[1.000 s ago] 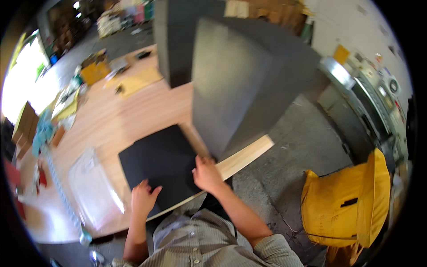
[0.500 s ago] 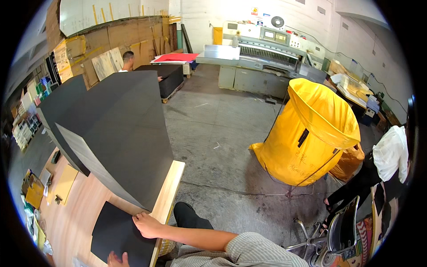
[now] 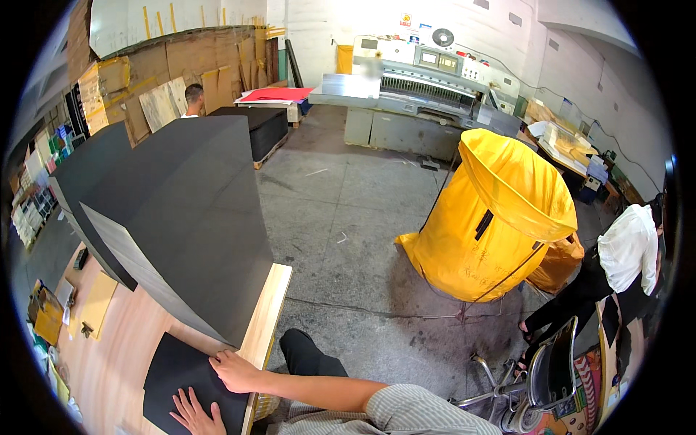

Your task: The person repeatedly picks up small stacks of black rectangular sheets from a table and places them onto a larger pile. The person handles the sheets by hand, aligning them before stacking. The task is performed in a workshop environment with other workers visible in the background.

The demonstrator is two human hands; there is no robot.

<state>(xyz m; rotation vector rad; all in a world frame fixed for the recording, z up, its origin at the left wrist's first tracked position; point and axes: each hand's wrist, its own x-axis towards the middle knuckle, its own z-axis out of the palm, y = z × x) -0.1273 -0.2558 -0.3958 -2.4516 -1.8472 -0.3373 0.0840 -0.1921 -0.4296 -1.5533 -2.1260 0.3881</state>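
A black sheet or thin pile of sheets lies on the light wooden table at the lower left. My left hand rests flat on it, fingers spread. At the sheet's right edge my right hand has its fingers curled and closed on the edge; the fingertips are partly hidden. Just beyond my hands stands a tall stack of black sheets, its pale grey side toward the left. Another black stack stands behind it to the left.
A yellow clipboard lies at the table's left. On the floor to the right stand a large yellow bag on a frame and a black chair. One person stands at the right. Another person is beyond the stacks, near a cutting machine.
My left hand has moved up and further onto the black sheet, now lying spread on it. My right hand stays at the edge. The whole view has shifted slightly.
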